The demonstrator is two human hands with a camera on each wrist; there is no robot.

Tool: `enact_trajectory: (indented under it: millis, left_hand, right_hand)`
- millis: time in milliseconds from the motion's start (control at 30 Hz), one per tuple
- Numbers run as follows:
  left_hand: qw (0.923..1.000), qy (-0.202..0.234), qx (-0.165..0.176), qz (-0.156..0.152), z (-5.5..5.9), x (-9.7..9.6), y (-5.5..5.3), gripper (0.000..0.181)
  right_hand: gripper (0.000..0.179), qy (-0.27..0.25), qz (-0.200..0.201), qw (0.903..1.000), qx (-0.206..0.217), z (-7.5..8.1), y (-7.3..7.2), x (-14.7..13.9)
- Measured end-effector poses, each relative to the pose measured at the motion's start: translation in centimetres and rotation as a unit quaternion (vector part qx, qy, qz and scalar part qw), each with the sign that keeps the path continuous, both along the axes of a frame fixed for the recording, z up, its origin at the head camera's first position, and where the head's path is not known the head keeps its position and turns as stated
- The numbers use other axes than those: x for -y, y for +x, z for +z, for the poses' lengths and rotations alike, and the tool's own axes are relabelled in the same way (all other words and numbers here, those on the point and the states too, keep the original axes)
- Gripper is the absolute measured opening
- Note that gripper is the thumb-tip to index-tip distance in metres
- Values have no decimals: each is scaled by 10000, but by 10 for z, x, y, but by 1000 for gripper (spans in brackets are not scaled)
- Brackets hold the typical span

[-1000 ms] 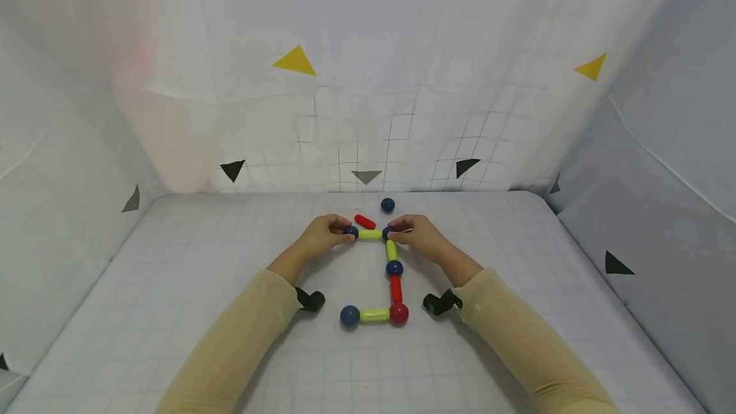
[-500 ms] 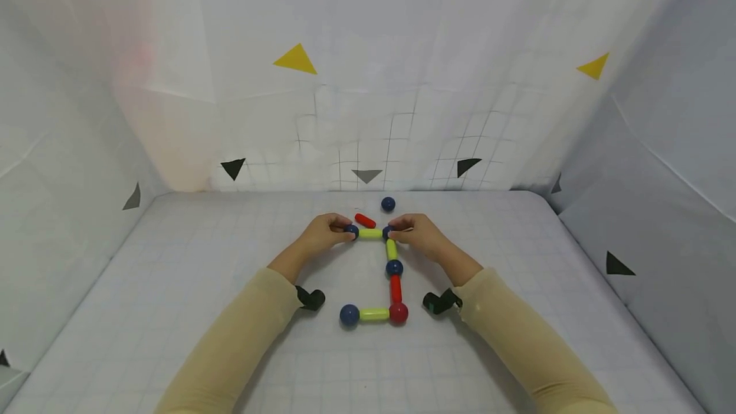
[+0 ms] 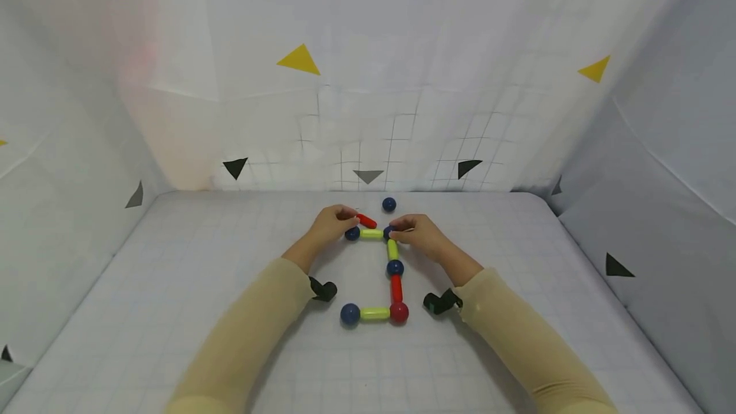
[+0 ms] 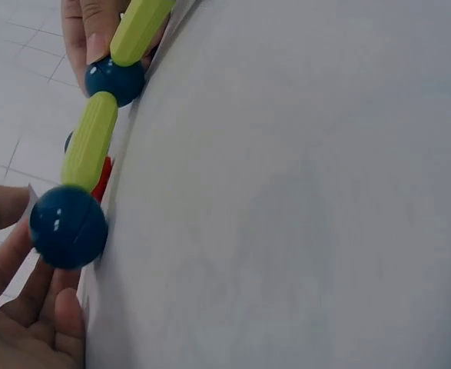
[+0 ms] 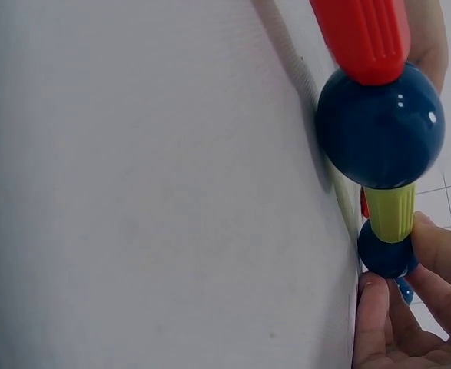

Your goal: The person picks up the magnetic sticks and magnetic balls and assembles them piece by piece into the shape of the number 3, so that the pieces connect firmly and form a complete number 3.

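Blue and red balls joined by yellow-green and red rods form a bent chain on the table. My right hand (image 3: 422, 235) pinches the blue corner ball (image 5: 385, 250) between thumb and fingers. The yellow-green rod (image 3: 371, 234) runs left from it to a blue end ball (image 4: 69, 227). My left hand (image 3: 331, 225) is over that end ball, thumb and fingers spread apart and not gripping it. Its fingertips reach the near end of a loose red rod (image 3: 367, 221), which lies just behind the chain.
A loose blue ball (image 3: 389, 204) lies near the table's back edge. Nearer me, the chain runs through a blue ball (image 3: 395, 268), a red rod (image 3: 397, 289) and a red ball (image 3: 399, 313) to a blue ball (image 3: 350, 314) at front left.
My left hand has let go of the blue end ball and moved slightly up and right, toward the loose red rod. The right hand keeps its hold on the corner ball.
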State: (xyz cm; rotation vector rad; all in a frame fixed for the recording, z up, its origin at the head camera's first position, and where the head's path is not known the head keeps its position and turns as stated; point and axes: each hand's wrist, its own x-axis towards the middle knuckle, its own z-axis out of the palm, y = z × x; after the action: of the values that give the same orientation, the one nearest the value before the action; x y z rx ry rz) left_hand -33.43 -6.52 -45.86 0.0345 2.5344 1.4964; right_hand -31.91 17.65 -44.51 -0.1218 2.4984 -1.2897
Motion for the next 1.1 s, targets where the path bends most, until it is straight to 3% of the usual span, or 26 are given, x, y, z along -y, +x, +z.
enact_trajectory:
  millis: [267,600,1100]
  left_hand:
    - [9994,166,-115,271,-1,-17,-6,34]
    - [9996,-200,35,218,1,-26,-15,27]
    - [9977,-482,-74,478,1,-32,-11,23]
  right_hand:
    - [37,5,69,10000,-5,-3,-2,-1]
    - [36,-14,105,9999,-40,-3,-3,-2]
    - [35,20,35,9999,-123,-2,-1,-1]
